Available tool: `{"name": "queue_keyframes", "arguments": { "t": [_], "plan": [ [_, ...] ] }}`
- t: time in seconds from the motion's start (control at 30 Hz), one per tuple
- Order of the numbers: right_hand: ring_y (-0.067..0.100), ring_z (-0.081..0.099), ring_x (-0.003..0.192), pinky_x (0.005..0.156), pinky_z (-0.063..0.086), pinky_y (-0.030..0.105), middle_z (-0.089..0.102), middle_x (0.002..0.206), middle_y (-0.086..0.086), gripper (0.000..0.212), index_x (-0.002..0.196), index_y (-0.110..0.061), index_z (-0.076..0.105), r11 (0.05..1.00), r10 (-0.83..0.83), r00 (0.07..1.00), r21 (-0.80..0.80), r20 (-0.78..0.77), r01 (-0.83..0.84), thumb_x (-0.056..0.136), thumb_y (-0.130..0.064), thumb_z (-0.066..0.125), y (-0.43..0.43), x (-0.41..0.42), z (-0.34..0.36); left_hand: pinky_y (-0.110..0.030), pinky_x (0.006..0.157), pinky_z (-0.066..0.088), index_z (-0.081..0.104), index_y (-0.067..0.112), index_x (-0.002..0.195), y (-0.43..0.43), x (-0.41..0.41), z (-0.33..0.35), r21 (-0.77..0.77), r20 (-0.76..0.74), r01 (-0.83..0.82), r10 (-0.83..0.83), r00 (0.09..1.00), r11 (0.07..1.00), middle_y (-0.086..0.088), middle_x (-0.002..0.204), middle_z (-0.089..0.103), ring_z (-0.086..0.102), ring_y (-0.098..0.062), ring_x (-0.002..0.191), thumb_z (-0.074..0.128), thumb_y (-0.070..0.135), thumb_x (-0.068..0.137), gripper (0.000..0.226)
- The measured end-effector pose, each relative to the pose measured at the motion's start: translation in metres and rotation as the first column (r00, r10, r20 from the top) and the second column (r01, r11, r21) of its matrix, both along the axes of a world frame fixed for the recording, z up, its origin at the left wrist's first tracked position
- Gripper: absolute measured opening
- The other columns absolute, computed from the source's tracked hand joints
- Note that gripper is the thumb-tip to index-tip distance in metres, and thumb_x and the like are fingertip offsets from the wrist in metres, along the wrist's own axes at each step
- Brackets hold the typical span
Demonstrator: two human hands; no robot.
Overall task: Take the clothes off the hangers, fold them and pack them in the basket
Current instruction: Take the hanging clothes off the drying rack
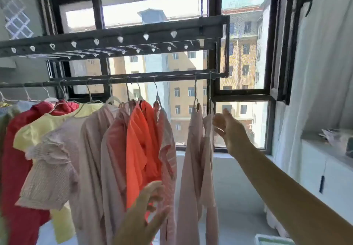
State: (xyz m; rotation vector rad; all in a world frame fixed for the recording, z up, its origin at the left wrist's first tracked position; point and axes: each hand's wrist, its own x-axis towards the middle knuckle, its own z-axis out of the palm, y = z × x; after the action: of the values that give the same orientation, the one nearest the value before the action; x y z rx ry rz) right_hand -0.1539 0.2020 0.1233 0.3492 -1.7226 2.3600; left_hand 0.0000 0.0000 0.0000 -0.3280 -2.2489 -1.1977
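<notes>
Reaching for the last pale pink garment (193,160) on the rail (118,81).

My right hand (228,128), at three o'clock, touches its shoulder with loosely spread fingers, gripping nothing yet, to slide it off the hanger (195,99); my left hand (142,214), at six o'clock, fingers spread, waits to catch the hem. A basket corner (273,240) shows at five o'clock.

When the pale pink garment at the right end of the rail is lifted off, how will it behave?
The pale pink garment probably goes floppy: it hangs in long soft folds. It looks thin, so likely light. It may slide off its hanger easily; the right hand reaches its shoulder.
</notes>
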Motion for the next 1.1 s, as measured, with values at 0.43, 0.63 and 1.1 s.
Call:
{"name": "queue_keyframes", "arguments": {
  "t": [0.43,0.63,1.1],
  "plan": [
    [0.013,0.038,0.063,0.054,0.039,0.022,0.040,0.068,0.000,0.034,0.097,-0.008,0.049,0.982,0.175,0.984,-0.078,0.015,-0.173,0.099,-0.040,0.038,-0.013,-0.178,0.012,-0.008,0.063,0.041,0.049,0.041,0.105,0.066,-0.169,0.112,-0.025,-0.187,-0.101,0.095,0.978,0.995,0.020,0.100,0.059,0.056,0.003,0.078,0.059,0.043,0.078,0.028],
    [0.027,0.062,0.086,0.073,0.051,0.032,0.061,0.093,0.019,0.045,0.120,0.003,0.044,0.781,0.583,0.809,-0.329,0.078,-0.531,0.100,-0.036,0.035,-0.003,-0.203,0.022,-0.022,0.085,0.045,0.048,0.018,0.125,0.089,-0.230,0.150,-0.130,-0.109,-0.288,0.275,0.955,0.949,0.006,0.116,0.052,0.052,-0.006,0.096,0.061,0.028,0.088,0.041],
    [0.021,0.069,0.070,0.062,0.057,0.024,0.071,0.085,0.017,0.027,0.086,-0.005,0.050,0.464,0.841,0.527,-0.339,-0.123,-0.819,0.097,-0.028,0.042,0.029,-0.208,0.059,-0.019,0.067,0.044,0.055,0.012,0.102,0.104,-0.290,0.173,0.058,0.315,-0.492,0.452,0.835,0.869,0.003,0.083,0.061,0.058,-0.011,0.079,0.049,0.021,0.097,0.012]
  ]
}}
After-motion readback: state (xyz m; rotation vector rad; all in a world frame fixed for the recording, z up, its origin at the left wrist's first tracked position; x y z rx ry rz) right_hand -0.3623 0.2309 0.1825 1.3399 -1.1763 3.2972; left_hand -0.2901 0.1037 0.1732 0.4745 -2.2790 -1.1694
